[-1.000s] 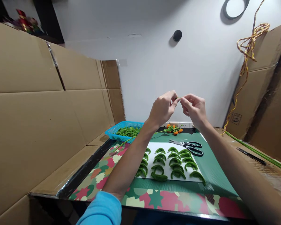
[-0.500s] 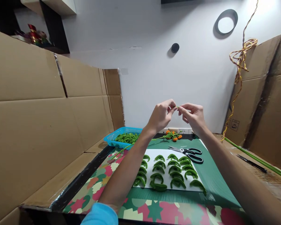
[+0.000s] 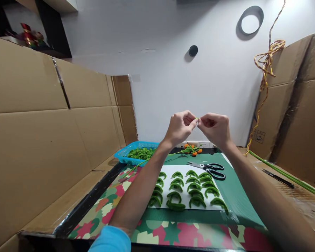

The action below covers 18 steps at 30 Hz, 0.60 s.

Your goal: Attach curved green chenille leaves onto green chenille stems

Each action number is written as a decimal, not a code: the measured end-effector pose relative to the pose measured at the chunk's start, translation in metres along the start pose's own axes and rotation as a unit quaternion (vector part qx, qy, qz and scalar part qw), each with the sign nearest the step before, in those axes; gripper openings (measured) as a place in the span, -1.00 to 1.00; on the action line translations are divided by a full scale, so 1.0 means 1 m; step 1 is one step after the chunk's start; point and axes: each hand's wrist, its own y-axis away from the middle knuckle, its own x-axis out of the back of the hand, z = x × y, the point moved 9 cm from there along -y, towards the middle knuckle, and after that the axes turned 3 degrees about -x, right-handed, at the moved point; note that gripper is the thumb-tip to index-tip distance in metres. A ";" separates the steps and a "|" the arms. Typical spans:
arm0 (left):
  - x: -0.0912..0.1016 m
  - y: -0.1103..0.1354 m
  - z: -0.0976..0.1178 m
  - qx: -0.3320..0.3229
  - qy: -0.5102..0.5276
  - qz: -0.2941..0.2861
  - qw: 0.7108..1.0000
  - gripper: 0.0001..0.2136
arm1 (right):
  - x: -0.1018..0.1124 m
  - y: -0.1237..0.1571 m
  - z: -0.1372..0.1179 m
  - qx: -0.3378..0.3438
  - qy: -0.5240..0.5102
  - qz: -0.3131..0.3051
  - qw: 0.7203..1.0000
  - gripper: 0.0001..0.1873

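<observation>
Raised in front of the wall, my left hand (image 3: 181,126) pinches a tiny green piece (image 3: 197,118) that looks like pipe cleaner. My right hand (image 3: 215,127) is closed on the same piece from the other side, fingertips nearly touching. Most of the piece is hidden by the fingers. Below, fuzzy green curved leaf shapes (image 3: 195,186) lie in columns on a white sheet (image 3: 164,203). One thicker green shape (image 3: 175,205) sits at the sheet's near edge.
A blue basket (image 3: 124,152) of green pieces (image 3: 141,153) stands at back left. Orange flowers (image 3: 193,149) on green stems lie behind black-handled scissors (image 3: 215,171). To the right are a black knife-like tool (image 3: 278,178) and long green stems (image 3: 283,172). Cardboard walls (image 3: 89,136) rise on both sides.
My right hand's fingers have curled in more tightly, and less of the green piece shows between the hands. The view has shifted slightly.
</observation>
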 end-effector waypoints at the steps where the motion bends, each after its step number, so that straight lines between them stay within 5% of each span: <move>1: 0.000 0.000 0.001 -0.003 -0.003 0.001 1.000 -0.83 | 0.001 0.000 -0.004 0.019 0.022 0.008 1.000 -0.77; 11: -0.004 0.000 0.009 -0.014 0.043 -0.008 0.999 -0.79 | -0.004 -0.001 0.013 -0.042 -0.074 -0.065 0.994 -0.69; 18: 0.002 0.004 0.013 -0.024 -0.011 0.060 0.998 -0.80 | 0.004 0.004 -0.006 0.041 0.108 -0.018 0.993 -0.71</move>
